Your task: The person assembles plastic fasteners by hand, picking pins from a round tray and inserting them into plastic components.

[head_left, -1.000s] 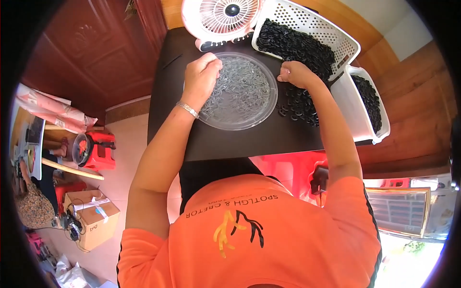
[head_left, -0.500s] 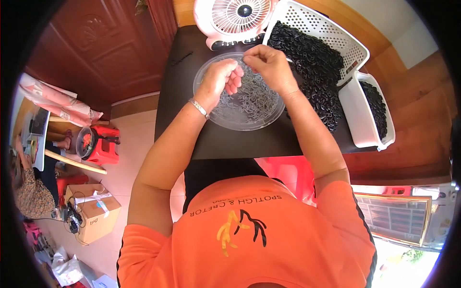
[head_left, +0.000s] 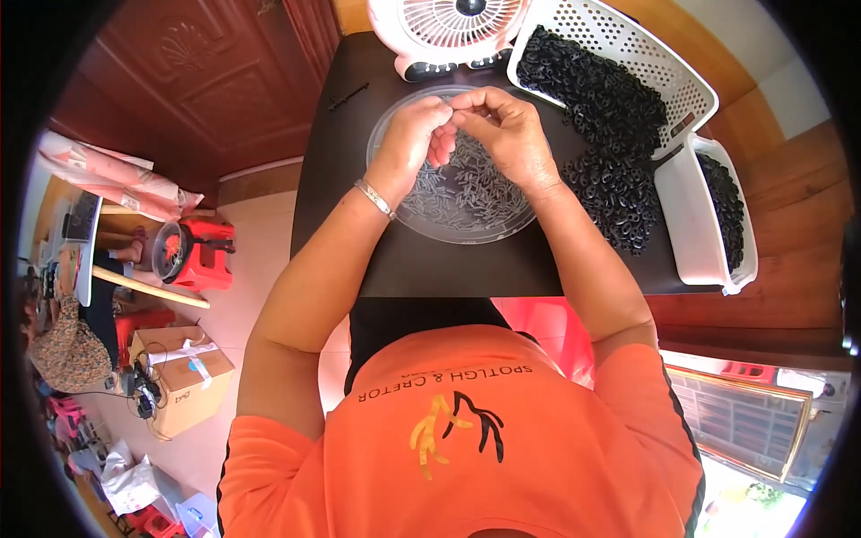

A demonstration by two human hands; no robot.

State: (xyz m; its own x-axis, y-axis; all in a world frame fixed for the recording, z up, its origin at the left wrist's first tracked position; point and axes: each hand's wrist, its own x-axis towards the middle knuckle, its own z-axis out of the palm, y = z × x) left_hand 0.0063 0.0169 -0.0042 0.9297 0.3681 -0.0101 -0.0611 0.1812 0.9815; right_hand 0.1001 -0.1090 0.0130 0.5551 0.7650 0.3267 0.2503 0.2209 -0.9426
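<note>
My left hand [head_left: 415,134] and my right hand [head_left: 511,139] meet at the fingertips above a round clear plastic tub [head_left: 462,238]. Thumb and forefinger of the right hand are pinched together; the left fingers curl in beside them. Whatever the fingertips hold is too small or hidden to name. Many small grey, slender pieces [head_left: 489,193] lie loose in the tub under my hands. To the right of my right hand, a heap of small black ring-like pieces [head_left: 614,202] spreads on the dark table [head_left: 430,278].
A white perforated basket [head_left: 695,94] lies tipped at the back right, spilling black pieces. Beside it stands a white bin [head_left: 686,224] with more. A pink-and-white fan [head_left: 457,27] is behind the tub. A thin black object [head_left: 348,97] lies back left. Another person [head_left: 72,350] is at far left.
My right hand's fingertips have come in to meet the left hand's. The whole view has shifted slightly, with the table things now a little farther right.
</note>
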